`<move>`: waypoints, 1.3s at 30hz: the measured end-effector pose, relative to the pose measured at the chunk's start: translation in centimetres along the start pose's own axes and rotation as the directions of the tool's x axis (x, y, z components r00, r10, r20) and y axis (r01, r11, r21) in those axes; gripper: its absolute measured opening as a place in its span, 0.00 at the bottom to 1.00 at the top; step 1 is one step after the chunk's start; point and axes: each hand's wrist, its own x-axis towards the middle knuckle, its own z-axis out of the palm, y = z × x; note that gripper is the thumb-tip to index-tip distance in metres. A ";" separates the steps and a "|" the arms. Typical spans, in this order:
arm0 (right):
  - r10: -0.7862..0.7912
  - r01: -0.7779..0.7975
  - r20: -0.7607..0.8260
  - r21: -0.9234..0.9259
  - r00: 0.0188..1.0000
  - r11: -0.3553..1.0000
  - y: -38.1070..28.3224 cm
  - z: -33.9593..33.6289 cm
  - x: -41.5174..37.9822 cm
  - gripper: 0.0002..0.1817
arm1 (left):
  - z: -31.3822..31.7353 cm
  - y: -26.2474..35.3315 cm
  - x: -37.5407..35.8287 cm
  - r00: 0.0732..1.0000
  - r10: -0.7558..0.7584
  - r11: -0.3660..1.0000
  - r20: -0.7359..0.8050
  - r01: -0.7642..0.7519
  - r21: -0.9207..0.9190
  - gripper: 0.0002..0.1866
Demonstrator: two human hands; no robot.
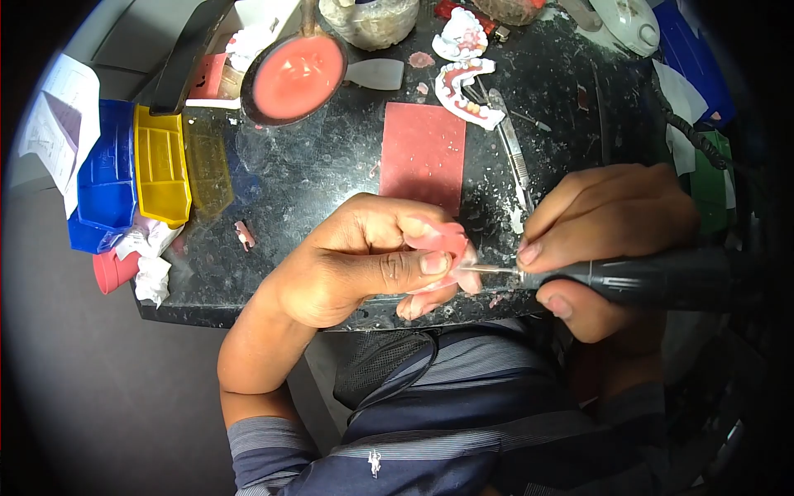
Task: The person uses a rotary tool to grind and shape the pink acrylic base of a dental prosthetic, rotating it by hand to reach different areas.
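My left hand (pixel 372 256) pinches a pink denture base (pixel 442 238) between thumb and fingers, above the front edge of the bench. Part of the piece is hidden behind the thumb. In my right hand (pixel 608 223) is a black rotary handpiece (pixel 637 279), gripped close to its nose. Its thin metal bur (pixel 492 269) points left, with the tip right at the denture base beside my left thumb. Just beyond my left hand lies a flat pink wax sheet (pixel 423 153), scattered with small crumbs.
White plaster dental models (pixel 461 91) and a metal knife-like tool (pixel 509 145) lie at the back. Left of them stands a pan of pink wax (pixel 299 78). Blue bins (pixel 107 174) and a yellow bin (pixel 162 169) line the left edge. A coiled cord (pixel 695 132) hangs at right.
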 end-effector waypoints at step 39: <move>0.074 -0.074 -0.025 -0.001 0.997 0.997 -0.1 0.3 -0.1 0.13 | 0.1 0.3 0.0 1.000 -0.022 0.987 -0.022 0.025 0.159 0.14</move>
